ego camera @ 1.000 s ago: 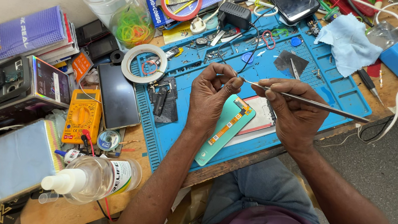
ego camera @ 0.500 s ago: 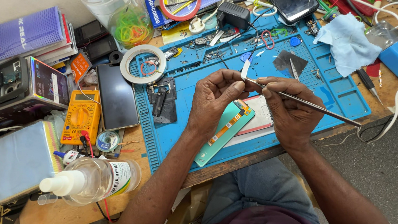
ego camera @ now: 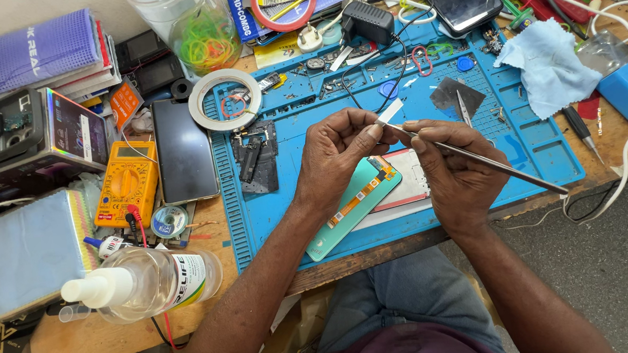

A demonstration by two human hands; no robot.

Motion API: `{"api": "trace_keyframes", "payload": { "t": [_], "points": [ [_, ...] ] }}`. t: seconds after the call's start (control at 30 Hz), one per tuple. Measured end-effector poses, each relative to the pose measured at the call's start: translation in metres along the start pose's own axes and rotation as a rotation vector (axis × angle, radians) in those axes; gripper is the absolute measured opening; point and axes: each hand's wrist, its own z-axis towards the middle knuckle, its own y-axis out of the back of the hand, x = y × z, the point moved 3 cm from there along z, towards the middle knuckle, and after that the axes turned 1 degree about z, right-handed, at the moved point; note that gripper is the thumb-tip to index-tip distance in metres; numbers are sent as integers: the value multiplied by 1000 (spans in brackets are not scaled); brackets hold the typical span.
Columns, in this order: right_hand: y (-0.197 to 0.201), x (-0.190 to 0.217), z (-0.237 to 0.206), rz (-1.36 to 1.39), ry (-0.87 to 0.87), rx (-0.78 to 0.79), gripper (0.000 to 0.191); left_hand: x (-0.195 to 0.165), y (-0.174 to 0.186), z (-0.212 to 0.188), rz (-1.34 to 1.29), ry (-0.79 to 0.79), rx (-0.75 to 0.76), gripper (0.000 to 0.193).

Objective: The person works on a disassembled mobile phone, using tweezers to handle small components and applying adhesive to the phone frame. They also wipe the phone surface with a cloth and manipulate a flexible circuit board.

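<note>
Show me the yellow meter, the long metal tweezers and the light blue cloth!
yellow meter (ego camera: 125, 181), head view, on its round dial.
long metal tweezers (ego camera: 505, 169), head view, mid shaft past the right hand.
light blue cloth (ego camera: 552, 67), head view, its crumpled middle.

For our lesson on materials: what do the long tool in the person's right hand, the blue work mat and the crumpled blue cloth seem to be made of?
Long tool, held in the right hand: looks like bare metal, thin, grey, with a dull shine.
Blue work mat: probably silicone or rubber, matte, with moulded ridges and small compartments.
Blue cloth: soft fabric, likely microfibre, going by its folds and creases.
</note>
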Motion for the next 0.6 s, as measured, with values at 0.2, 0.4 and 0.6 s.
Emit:
{"api": "trace_keyframes", "payload": {
  "t": [0.2,0.4,0.6],
  "points": [
    [2,-5,2,287,2,-53,12,8,-1,0,-19,44,-41,14],
    [51,-13,38,362,58,-194,13,7,2,0,45,54,-61,13],
    [112,-24,81,11,-244,-3,52,6,0,0,-26,61,-61,13]
  ]
}}
